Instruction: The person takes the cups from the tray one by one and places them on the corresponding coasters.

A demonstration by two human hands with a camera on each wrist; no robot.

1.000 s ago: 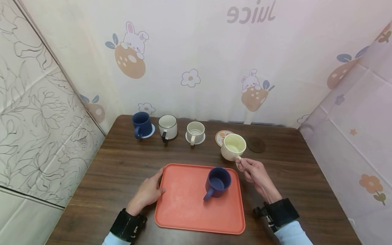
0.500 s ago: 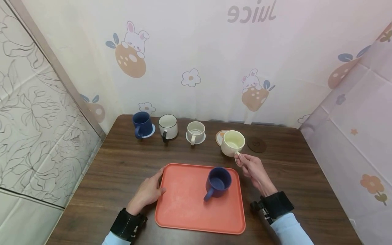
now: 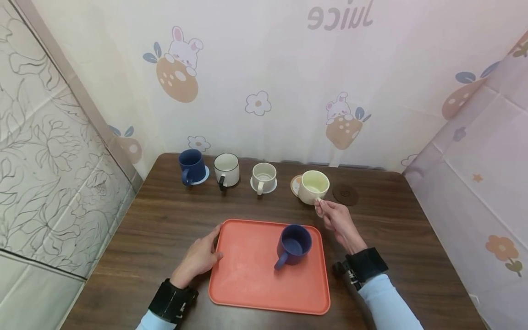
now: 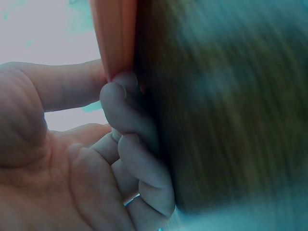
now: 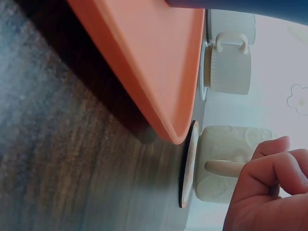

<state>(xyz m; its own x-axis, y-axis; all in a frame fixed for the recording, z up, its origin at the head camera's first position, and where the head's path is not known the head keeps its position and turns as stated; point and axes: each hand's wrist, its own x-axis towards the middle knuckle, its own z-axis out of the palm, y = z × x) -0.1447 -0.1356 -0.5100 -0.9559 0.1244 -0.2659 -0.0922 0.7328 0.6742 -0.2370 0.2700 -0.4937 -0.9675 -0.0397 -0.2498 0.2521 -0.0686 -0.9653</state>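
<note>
I've got three mugs seated on coasters along the far row; my right hand (image 3: 335,219) pinches the cream mug's (image 3: 313,187) handle over the fourth coaster (image 3: 295,184). My left hand (image 3: 200,257) grips the orange tray (image 3: 251,275), where the blue mug (image 3: 294,244) waits; the brown coaster (image 3: 345,195) lies bare.

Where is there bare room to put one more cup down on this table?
The left half of the orange tray is bare, beside the dark blue mug. The brown coaster at the back right carries nothing, and bare wood lies between tray and back row. That row is crowded: blue cup, white cup, ribbed cup, and the cream cup held by the right hand.
</note>
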